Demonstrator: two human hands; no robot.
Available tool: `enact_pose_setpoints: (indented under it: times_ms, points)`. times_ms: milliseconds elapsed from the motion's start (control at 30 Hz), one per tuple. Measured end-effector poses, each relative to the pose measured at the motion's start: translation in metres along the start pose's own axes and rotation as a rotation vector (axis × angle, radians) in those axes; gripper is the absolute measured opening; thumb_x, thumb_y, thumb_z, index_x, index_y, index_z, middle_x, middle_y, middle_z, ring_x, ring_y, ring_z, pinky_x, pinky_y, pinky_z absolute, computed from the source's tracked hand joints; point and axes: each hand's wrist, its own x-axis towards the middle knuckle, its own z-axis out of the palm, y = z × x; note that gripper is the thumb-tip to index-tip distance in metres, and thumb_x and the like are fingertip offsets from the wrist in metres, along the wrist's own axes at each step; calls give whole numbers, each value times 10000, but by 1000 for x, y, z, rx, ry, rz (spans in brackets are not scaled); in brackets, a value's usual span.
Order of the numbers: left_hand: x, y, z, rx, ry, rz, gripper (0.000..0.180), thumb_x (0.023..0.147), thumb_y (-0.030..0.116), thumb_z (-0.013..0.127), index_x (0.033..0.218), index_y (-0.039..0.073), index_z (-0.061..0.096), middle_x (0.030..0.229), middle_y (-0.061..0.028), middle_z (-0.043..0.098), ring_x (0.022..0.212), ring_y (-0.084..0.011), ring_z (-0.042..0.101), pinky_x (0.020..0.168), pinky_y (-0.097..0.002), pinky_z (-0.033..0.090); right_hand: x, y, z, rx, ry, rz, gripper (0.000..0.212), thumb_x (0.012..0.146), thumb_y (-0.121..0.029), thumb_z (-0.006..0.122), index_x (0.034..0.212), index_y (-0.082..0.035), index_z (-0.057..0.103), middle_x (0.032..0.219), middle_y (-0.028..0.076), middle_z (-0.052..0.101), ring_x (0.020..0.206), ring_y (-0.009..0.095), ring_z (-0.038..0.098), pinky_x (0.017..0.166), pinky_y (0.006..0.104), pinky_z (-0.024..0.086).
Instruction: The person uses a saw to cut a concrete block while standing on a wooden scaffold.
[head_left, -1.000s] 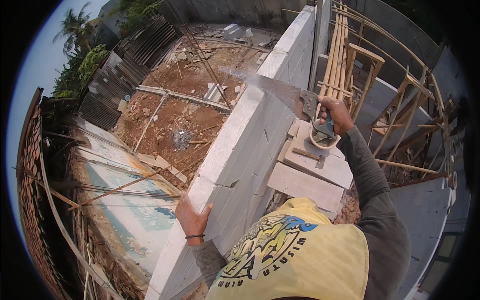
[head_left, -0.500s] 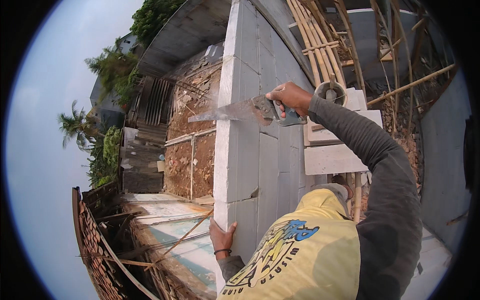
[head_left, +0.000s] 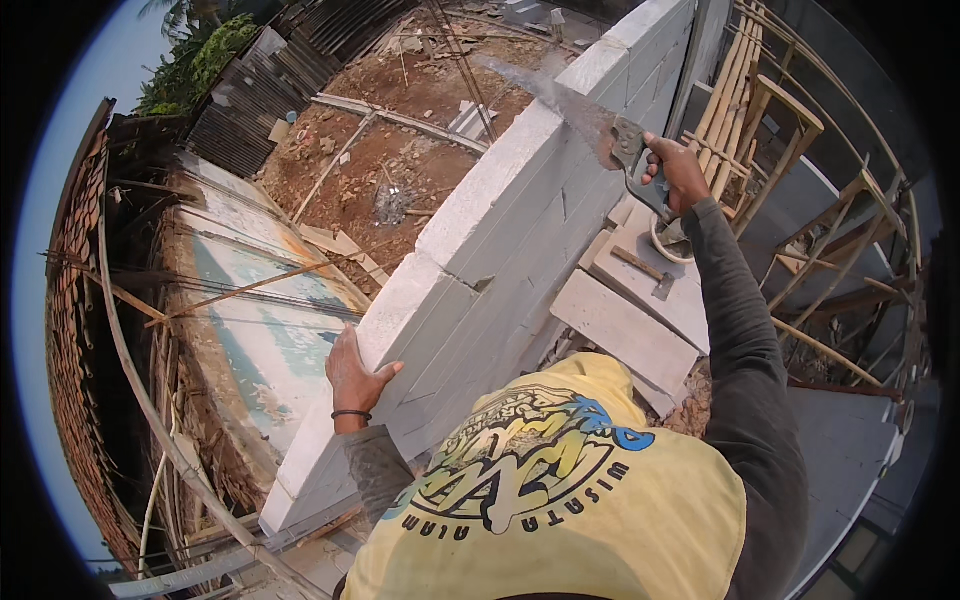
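My right hand (head_left: 677, 175) is wrapped round the grey handle of a hand saw (head_left: 628, 150). Its blurred blade crosses the top of a pale lightweight-block wall (head_left: 480, 210), the tip reaching past the far side; whether the teeth are in the block cannot be told. Nearer to me, my left hand (head_left: 358, 372) rests on the same wall's top edge, thumb spread apart and the other fingers along the outer side. Below the right wrist stands a bucket (head_left: 672, 240), partly hidden by the forearm.
Loose blocks (head_left: 625, 335) lie right of the wall, with a wooden-handled tool (head_left: 642, 267) on them. Bamboo poles (head_left: 725, 95) stand beyond. Left of the wall are rubble ground (head_left: 340, 150), a stained roof slab (head_left: 250, 310) and roof tiles (head_left: 75, 380).
The view has turned, so the wall now runs diagonally. The saw stays in my right hand across the wall top, and my left hand still rests on the wall edge.
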Motion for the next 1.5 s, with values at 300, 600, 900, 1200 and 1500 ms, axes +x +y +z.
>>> enact_pose_setpoints:
  times_ms: [300, 600, 900, 1200, 1500]
  points:
    - [-41, -41, -8, 46, 50, -232, 1180, 608, 428, 910, 1551, 87, 288, 1546, -159, 379, 1466, -346, 281, 1183, -596, 173, 5, -6, 14, 124, 17, -54, 200, 971, -187, 634, 907, -2, 590, 703, 17, 488, 560, 108, 491, 493, 306, 494]
    - [-73, -75, 9, -15, 131, -312, 1113, 615, 356, 916, 1531, 107, 333, 1558, -141, 373, 1480, -328, 266, 1202, -580, 130, -122, 12, 58, -95, -20, 87, 196, 981, -202, 619, 889, -35, 577, 665, -6, 437, 551, 114, 482, 481, 296, 480]
    - [-89, -72, 10, 21, 207, -311, 1007, 708, 347, 854, 1520, 58, 335, 1587, -178, 300, 1507, -357, 182, 1208, -564, 104, -4, 17, 60, 42, -195, -42, 257, 1022, -182, 553, 799, -76, 484, 688, -7, 431, 619, 113, 451, 587, 292, 419]
    - [-124, -43, 25, -129, 298, -231, 983, 800, 371, 785, 1539, 1, 254, 1617, -221, 178, 1523, -387, 78, 1218, -571, 58, -159, 48, 60, -85, -238, 221, 132, 1023, -203, 570, 1010, -74, 547, 723, -36, 405, 623, 86, 404, 541, 248, 383]
    - [-133, -79, 9, -147, 266, -281, 966, 825, 405, 763, 1550, 23, 252, 1620, -233, 161, 1520, -393, 77, 1220, -572, 59, -72, 42, 93, -90, 32, 95, 199, 1021, -249, 580, 1044, -53, 551, 740, -25, 437, 644, 94, 443, 583, 260, 441]
